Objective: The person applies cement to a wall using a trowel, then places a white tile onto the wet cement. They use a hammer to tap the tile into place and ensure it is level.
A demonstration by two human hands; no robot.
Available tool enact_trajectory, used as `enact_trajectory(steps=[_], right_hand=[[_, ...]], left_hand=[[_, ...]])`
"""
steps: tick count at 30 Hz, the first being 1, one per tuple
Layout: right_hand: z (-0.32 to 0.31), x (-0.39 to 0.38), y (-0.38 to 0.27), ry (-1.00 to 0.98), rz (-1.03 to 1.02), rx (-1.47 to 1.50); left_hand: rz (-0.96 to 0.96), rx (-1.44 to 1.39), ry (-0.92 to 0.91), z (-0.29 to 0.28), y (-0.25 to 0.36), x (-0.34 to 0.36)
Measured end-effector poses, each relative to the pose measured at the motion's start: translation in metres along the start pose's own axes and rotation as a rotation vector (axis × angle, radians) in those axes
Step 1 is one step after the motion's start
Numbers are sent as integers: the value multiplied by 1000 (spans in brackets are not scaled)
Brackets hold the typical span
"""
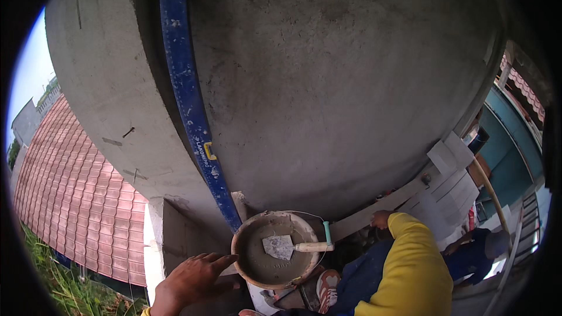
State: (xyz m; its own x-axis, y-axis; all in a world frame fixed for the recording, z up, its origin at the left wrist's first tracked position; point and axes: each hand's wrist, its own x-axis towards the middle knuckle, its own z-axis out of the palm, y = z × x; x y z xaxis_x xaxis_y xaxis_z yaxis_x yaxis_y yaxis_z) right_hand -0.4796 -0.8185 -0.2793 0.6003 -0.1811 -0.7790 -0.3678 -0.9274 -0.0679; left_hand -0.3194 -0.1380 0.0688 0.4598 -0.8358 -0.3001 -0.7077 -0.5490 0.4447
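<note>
A round bucket [241, 233] of wet grey mortar [256, 253] stands low in front of me. Across its right rim rests a trowel, its mortar-smeared blade [277, 247] over the mix and its pale wooden handle [313, 247] sticking outward. The bucket's wire bail has a teal grip [328, 233]. My left hand [196, 281] is beside the bucket's left rim, fingers stretched and apart, holding nothing. My right hand [381, 219], at the end of a yellow sleeve, is beyond my knee; its fingers are mostly hidden. A long blue spirit level [186, 90] leans upright on the wall.
Grey plastered wall [345, 93] fills the view ahead, with a column [105, 82] bearing a protruding nail at left. A red tiled roof [82, 193] lies below left. At right, a person in dark blue [471, 254] is bent below, near pale boards [451, 199] and a wooden pole [490, 187].
</note>
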Motion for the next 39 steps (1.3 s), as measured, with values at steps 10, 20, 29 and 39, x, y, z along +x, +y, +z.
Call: enact_trajectory(steps=[10, 20, 29, 39], right_hand=[[120, -50, -13, 179, 276, 740], [261, -61, -60, 248, 480, 1047], [315, -47, -61, 228, 644, 1250], [345, -43, -74, 178, 526, 1206]], left_hand=[[-63, -37, -74, 12, -4, 26], [-267, -126, -107, 22, -32, 30], [-334, -176, -125, 32, -68, 36], [-532, -173, -156, 35, -74, 39]])
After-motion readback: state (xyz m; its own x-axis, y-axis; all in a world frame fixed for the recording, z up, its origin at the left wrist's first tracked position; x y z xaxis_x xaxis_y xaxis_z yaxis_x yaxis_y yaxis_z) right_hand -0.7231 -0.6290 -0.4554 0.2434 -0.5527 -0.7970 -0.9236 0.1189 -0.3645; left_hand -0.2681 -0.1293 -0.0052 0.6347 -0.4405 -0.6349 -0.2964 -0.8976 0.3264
